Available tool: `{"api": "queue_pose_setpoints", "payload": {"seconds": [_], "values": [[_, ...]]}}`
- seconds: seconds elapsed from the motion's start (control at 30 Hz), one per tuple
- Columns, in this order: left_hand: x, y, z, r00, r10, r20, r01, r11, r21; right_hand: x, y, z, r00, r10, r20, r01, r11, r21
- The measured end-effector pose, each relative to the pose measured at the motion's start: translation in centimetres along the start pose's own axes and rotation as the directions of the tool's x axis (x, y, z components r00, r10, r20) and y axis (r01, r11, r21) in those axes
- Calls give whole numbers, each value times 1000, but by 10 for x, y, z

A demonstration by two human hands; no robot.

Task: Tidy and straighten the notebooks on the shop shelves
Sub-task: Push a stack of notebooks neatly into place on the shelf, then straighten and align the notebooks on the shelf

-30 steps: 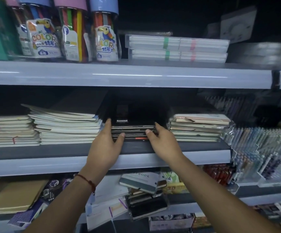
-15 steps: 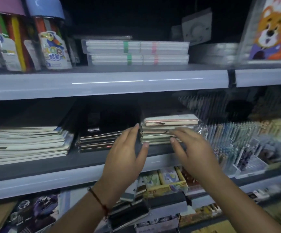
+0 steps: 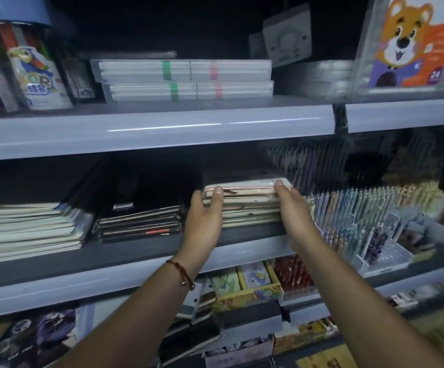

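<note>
While both your hands bracket the pale notebook stack (image 3: 247,205), left hand (image 3: 206,221) and right hand (image 3: 295,213) press its ends, fingers straight, gripping nothing.

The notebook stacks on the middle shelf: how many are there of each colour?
Pale, left stack: 1
Black stack: 1
Pale stack between left hand and right hand: 1
Total: 3 stacks

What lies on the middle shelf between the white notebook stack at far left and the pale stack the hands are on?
A stack of black notebooks, seen in the head view.
</note>
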State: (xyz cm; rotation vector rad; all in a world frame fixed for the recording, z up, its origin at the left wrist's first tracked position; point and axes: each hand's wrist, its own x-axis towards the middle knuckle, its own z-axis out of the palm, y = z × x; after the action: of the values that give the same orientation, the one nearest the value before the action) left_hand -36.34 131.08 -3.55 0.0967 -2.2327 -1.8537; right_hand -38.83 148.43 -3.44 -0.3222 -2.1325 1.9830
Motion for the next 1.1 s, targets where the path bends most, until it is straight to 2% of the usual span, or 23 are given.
{"api": "queue_pose_setpoints", "payload": {"seconds": [0.17, 0.3, 0.43, 0.53, 0.67, 0.73, 0.77, 0.83, 0.9, 0.93, 1.0, 1.1], "values": [[-12, -1, 0, 998, 65, 24, -67, 995, 72, 2, 2, -5, 999, 0, 45, 2, 1000, -25], [1, 0, -5, 995, 6, 98, -21, 989, 149, 8, -1, -1, 997, -42, 66, 49, 993, -104], [6, -6, -12, 986, 1, 167, -36, 977, 209, 12, 3, 3, 997, -51, 62, 59, 988, -144], [8, -7, -28, 970, 24, 242, -96, 952, 290, 11, 2, 2, 994, -84, 73, 95, 983, -159], [-11, -3, -60, 940, 107, 323, -217, 920, 326, -4, 2, -9, 978, -183, 99, 205, 923, -326], [-44, -10, -82, 933, 192, 306, -317, 840, 441, -26, 12, -15, 955, -275, 107, 295, 880, -371], [-63, -16, -94, 911, 282, 301, -408, 730, 549, -40, 20, -19, 939, -327, 103, 341, 856, -390], [-94, -41, -117, 805, 470, 363, -581, 498, 644, -68, 44, -25, 898, -430, 91, 420, 780, -463], [-115, -81, -138, 731, 535, 425, -661, 399, 636, -98, 74, -26, 866, -479, 142, 475, 701, -531], [-122, -99, -148, 740, 513, 435, -656, 406, 637, -110, 90, -24, 853, -481, 203, 506, 667, -547], [-130, -132, -164, 805, 393, 445, -590, 445, 674, -133, 117, -13, 831, -437, 345, 554, 596, -581], [-127, -166, -181, 893, 199, 403, -450, 404, 797, -151, 143, 14, 784, -338, 521, 619, 489, -615]]}}
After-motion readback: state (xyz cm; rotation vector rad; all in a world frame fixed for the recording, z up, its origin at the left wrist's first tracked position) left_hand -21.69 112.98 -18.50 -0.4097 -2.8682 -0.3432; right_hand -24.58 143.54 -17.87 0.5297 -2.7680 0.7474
